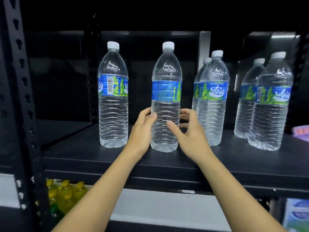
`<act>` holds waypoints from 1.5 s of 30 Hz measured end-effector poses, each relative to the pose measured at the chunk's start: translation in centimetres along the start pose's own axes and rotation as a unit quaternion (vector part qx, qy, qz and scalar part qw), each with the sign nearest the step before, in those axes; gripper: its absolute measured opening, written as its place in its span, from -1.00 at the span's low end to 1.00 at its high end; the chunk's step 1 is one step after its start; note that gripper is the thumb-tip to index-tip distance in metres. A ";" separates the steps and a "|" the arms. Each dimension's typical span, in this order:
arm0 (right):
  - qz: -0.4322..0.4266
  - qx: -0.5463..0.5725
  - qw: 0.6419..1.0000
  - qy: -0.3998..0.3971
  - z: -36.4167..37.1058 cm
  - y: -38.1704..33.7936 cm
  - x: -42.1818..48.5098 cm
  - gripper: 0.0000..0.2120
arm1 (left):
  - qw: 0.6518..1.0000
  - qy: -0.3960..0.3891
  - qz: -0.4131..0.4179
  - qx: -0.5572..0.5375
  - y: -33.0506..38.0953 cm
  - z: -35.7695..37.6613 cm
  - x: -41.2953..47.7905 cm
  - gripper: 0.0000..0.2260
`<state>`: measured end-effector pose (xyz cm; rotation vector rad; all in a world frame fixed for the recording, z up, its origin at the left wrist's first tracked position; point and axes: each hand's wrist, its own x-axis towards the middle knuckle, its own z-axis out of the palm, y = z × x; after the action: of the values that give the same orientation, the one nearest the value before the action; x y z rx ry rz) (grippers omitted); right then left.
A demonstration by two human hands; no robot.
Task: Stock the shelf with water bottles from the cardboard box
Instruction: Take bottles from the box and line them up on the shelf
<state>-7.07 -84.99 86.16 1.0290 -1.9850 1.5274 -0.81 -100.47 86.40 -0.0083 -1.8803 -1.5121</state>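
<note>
A clear water bottle [166, 91] with a white cap and blue-green label stands upright near the front of the black shelf board [100, 158]. My left hand [142, 131] wraps its lower left side with the thumb on the front. My right hand [192, 134] cups its lower right side, thumb against the front and fingers curled behind. Another water bottle [113, 97] stands to the left. Two more [212, 97] stand one behind the other on the right, and a second pair [270, 106] is at the far right. The cardboard box is out of view.
A perforated black upright [18, 81] rises at the left. Several yellow-capped bottles [65, 195] sit on the lower shelf at left, and a blue package [297, 215] at lower right. A pink price tag [301, 131] lies at the right edge. The shelf is dark behind the front bottles.
</note>
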 end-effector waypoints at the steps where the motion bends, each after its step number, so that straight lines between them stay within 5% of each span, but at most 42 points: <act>1: -0.007 -0.004 1.000 0.005 0.0 0.0 0.0 -0.56 | 1.000 0.003 0.003 -0.003 0.2 0.1 -0.1 -0.55; 6: -0.017 -0.026 0.999 0.013 -0.2 -0.1 -0.1 -0.61 | 1.000 0.026 -0.006 -0.001 0.5 0.0 -0.3 -0.29; 12: -0.013 -0.018 1.000 -0.009 0.0 -0.5 -0.3 -0.39 | 0.998 0.051 0.029 -0.014 0.8 -0.2 -0.4 -0.75; 20: -0.038 -0.037 0.998 -0.033 -0.2 -0.4 -0.5 -0.44 | 0.998 0.039 0.024 -0.049 1.1 -0.3 -0.7 -0.93; 29: -0.035 -0.030 0.998 -0.032 0.1 0.0 -0.3 -0.37 | 0.998 0.018 0.066 -0.008 1.4 0.0 -1.1 -0.41; 35: -0.019 -0.040 0.998 -0.046 -0.4 -0.1 -0.2 -0.20 | 0.998 -0.002 0.061 -0.003 1.0 -0.6 -0.7 -0.56; 45: -0.003 0.037 0.999 -0.033 -0.4 0.6 0.1 -0.44 | 0.998 -0.017 0.059 -0.012 1.1 0.1 -0.9 -0.58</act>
<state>-7.67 -84.61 85.94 1.1285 -1.9803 1.5930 0.31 -99.61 86.87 -0.1547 -1.8540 -1.4627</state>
